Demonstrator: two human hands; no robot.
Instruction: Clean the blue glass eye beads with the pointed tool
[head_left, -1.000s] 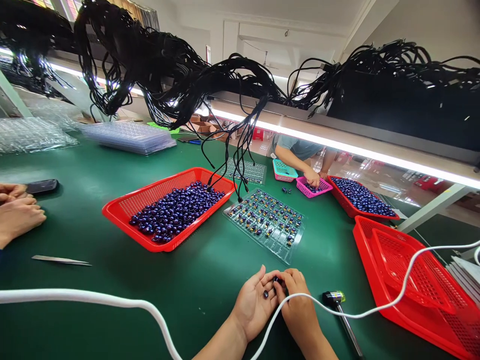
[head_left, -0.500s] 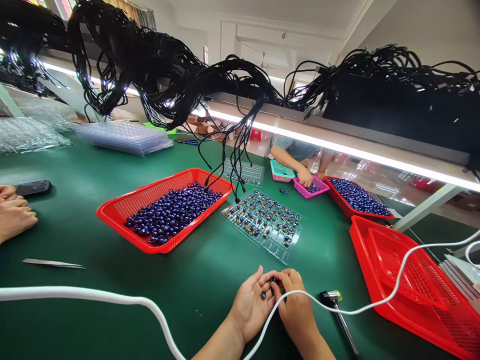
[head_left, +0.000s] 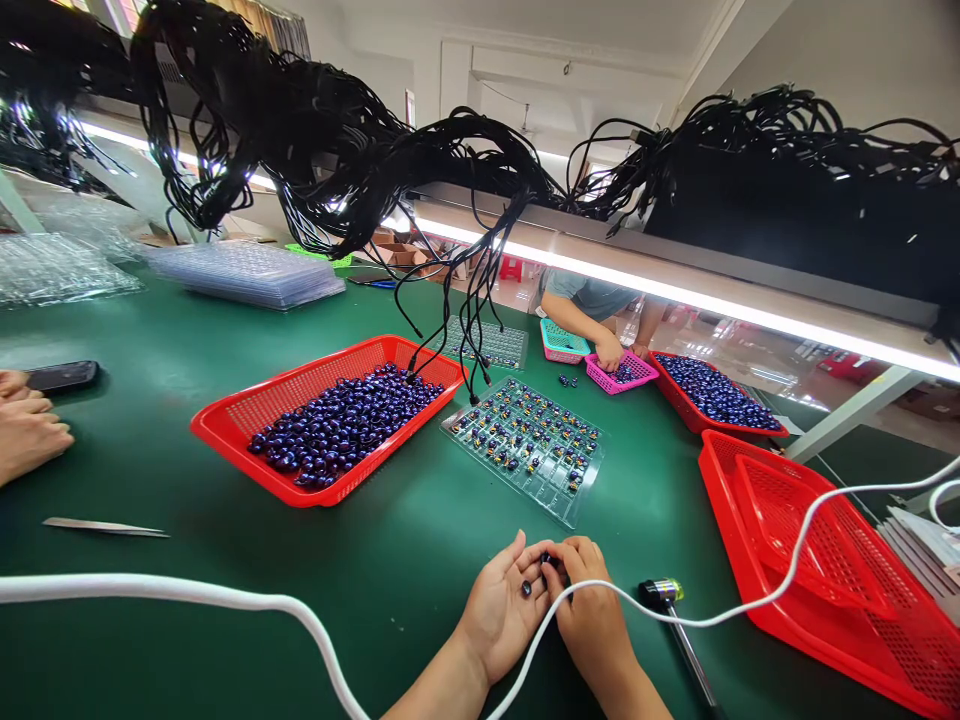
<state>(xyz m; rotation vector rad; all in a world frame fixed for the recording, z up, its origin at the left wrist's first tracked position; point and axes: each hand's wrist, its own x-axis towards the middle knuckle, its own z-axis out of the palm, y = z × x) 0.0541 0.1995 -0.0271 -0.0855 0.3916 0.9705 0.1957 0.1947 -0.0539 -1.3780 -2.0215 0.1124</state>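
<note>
Left hand lies flat, palm-up, under one loose dark bead, best cupped against rolling, while the right hand pinches what seems a second bead, with a clear tray and red basket beyond.

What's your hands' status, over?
Left hand open, palm up, dark piece on it. Right hand pinching another. White cable crosses view of right hand.
</note>
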